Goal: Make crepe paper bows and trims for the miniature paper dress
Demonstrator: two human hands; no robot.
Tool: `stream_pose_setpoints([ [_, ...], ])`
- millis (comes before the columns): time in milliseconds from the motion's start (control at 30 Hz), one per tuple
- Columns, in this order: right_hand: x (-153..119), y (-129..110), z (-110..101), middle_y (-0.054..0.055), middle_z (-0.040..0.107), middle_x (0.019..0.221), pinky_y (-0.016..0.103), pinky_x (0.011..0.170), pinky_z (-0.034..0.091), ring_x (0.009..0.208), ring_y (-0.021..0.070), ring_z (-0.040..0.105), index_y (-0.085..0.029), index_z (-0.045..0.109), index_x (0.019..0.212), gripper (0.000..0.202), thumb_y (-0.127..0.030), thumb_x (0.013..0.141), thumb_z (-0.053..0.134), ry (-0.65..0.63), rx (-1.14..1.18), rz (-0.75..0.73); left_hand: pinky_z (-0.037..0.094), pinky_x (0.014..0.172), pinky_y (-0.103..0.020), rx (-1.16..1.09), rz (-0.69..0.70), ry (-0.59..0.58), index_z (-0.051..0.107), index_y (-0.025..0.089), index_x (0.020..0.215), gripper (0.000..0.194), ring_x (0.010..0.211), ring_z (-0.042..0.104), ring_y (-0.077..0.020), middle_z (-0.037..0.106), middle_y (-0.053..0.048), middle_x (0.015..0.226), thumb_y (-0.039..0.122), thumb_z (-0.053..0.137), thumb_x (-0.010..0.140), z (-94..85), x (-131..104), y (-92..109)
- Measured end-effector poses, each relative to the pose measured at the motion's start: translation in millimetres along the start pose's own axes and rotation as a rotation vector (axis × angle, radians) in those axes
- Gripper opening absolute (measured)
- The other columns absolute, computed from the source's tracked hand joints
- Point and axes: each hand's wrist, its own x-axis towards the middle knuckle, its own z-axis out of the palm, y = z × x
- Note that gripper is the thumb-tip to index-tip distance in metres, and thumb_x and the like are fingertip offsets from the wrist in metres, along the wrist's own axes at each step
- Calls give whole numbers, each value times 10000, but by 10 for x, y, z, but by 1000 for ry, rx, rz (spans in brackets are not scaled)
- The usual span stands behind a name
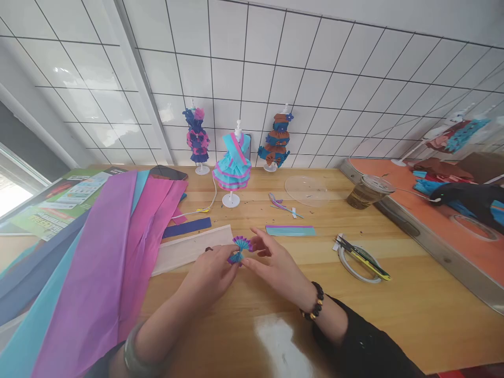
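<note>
A small pleated paper bow (242, 243), turquoise with purple edges, is fanned out above and below its narrow middle. My left hand (214, 266) is closed with its fingertips on the bow's middle and left side. From the right, my right hand (275, 265) takes the bow between thumb and fingers, the thumb at the lower fan and the index finger raised. Just beyond lies a turquoise paper strip (290, 231) with a purple edge. To the left, a cream paper strip (189, 249) rests by my left hand, with a dark blue strip (187, 228) behind it.
Long crepe paper sheets (88, 262) cover the left side. Dress forms wear paper dresses (233, 163) along the tiled wall. To the right are scissors (364, 257) on a roll of tape (356, 277), a lidded cup (368, 191), a clear disc (307, 190) and an orange surface (441, 220).
</note>
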Motion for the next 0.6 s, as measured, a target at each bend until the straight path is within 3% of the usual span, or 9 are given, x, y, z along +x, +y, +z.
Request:
stream_pose_setpoints([
  [167,195,47,166,24,558,871,310,691,489,758,145,558,-195,419,1224,506,-307,753,565,52,199,72,434,722,-329,60,-7,-69,535,201,1042,257,825,595,-220,645,-70,886,185,421,813,-38,21,41],
  [267,198,108,178,17,561,833,308,707,474,760,146,553,-182,439,1187,481,-287,738,576,61,272,80,424,713,-321,37,-32,-83,538,204,1023,230,813,590,-217,640,-63,867,217,428,822,-26,26,42],
  [600,118,164,189,5,545,836,297,740,461,771,130,551,-203,457,1144,437,-226,724,576,47,435,75,428,709,-272,-327,-152,-115,549,223,952,169,765,583,-161,645,2,842,298,492,811,-58,66,92],
])
